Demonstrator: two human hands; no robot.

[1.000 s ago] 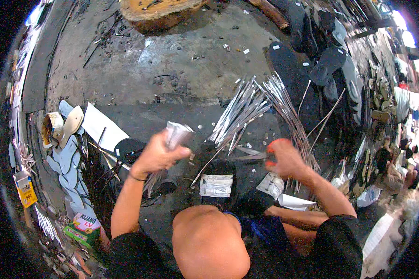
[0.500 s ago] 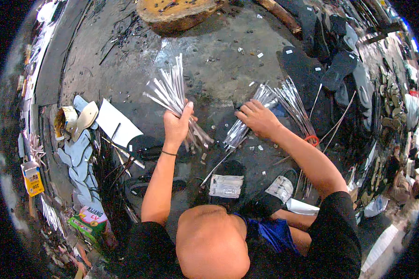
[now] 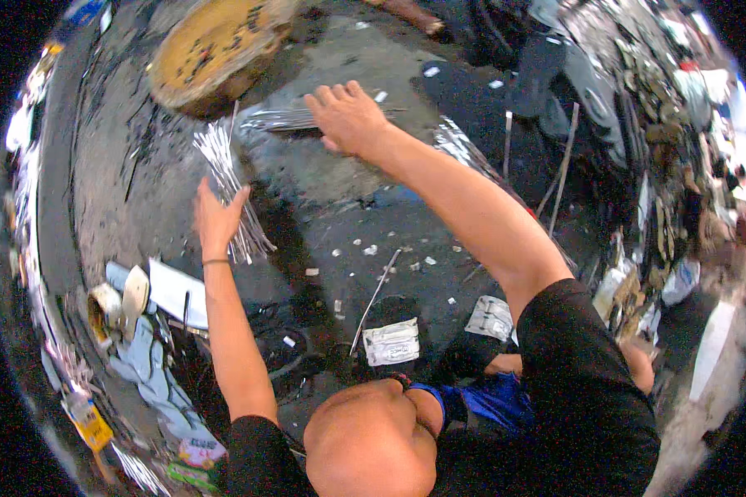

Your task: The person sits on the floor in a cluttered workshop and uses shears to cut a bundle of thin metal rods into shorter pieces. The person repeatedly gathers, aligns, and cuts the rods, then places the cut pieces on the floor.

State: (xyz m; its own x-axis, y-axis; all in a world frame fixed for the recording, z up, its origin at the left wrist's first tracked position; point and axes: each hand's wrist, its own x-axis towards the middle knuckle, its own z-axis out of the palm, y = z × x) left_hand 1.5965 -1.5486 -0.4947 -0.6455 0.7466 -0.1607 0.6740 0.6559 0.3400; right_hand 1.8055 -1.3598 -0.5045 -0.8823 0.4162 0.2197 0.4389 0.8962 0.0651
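A bundle of thin silvery strips [image 3: 228, 166] lies slanted on the dark floor at the left, its pale ends fanned out at the far end. My left hand [image 3: 214, 219] is at its side, thumb apart from the fingers and across the strips; the hand is slightly blurred. Farther off, a second bundle of strips [image 3: 278, 119] lies crosswise near the wooden block. Over its right part is my right hand [image 3: 350, 120], fingers spread and palm down, hiding some of the strips. Another bundle [image 3: 464, 145] rests at the right, partly behind my right forearm.
A round wooden block [image 3: 224, 50] with small dark bits on top stands at the far left. Grey sole-shaped pieces [image 3: 145, 360], a white sheet [image 3: 178, 291] and a tin [image 3: 104, 306] lie at the left. A single strip [image 3: 375, 302] and scraps lie near my feet.
My left hand has lowered its bundle to the floor at the left and loosened. My right hand has carried its bundle far and left, beside the wooden block. The view has turned.
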